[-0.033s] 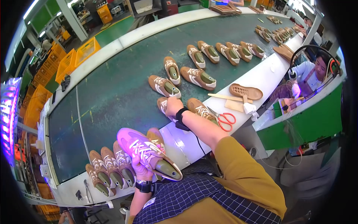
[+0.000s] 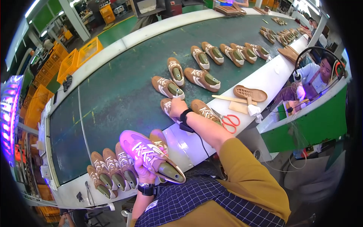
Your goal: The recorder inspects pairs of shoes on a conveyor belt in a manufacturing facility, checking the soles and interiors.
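My left hand [image 2: 143, 171] is closed around a brown sneaker [image 2: 146, 151] with white laces, lit purple, an olive-green last filling its opening. It is held tilted over the near edge of the belt. With my right arm stretched forward, my right hand [image 2: 177, 108] grips another brown sneaker [image 2: 165, 106]; the hand covers much of this shoe. To its right rests a laced sneaker [image 2: 204, 111] with red-handled scissors [image 2: 230, 122] beside it. Behind the held shoe, another sneaker [image 2: 159, 139] is partly hidden.
Several lasted sneakers [image 2: 112, 166] line the near left edge, by pliers [image 2: 89, 193]. More sneakers [image 2: 202, 78] sit along the green conveyor belt [image 2: 124, 102]. A tan sole [image 2: 249, 93] lies on the white ledge. A co-worker [image 2: 321, 73] sits at right. A purple lamp [image 2: 13, 117] glows at left.
The view shifts very slightly. Both hands keep their hold and nothing else visibly moves.
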`<state>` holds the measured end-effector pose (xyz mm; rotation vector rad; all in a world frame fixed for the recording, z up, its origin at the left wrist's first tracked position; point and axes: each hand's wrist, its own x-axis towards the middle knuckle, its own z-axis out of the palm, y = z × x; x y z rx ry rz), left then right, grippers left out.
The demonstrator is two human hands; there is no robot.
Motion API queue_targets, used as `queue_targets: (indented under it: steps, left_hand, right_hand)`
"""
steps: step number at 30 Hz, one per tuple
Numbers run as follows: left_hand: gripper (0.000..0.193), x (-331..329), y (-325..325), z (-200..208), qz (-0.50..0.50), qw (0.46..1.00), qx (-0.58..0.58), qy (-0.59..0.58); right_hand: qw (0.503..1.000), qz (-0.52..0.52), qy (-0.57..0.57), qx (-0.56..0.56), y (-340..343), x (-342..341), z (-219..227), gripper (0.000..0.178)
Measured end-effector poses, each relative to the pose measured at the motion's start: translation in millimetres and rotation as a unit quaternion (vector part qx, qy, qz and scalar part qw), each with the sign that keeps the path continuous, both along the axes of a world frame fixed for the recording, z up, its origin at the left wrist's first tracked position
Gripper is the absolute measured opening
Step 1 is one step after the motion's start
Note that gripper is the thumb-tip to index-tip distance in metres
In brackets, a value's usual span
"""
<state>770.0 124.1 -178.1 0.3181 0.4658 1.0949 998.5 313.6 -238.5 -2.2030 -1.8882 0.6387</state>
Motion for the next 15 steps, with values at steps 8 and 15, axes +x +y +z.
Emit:
queue_targets:
  steps: [8,15]
  left_hand:
    - [0.077,-19,-3,4,0.112,0.992,-0.028,0.043]
    - [0.078,23,26,33,-0.021,0.999,0.016,-0.046]
  right_hand:
    - [0.990,0.070,0.096,0.071,-122,37,47,0.036]
    - [0.945,0.017,0.266,0.191,-180,38,75,0.057]
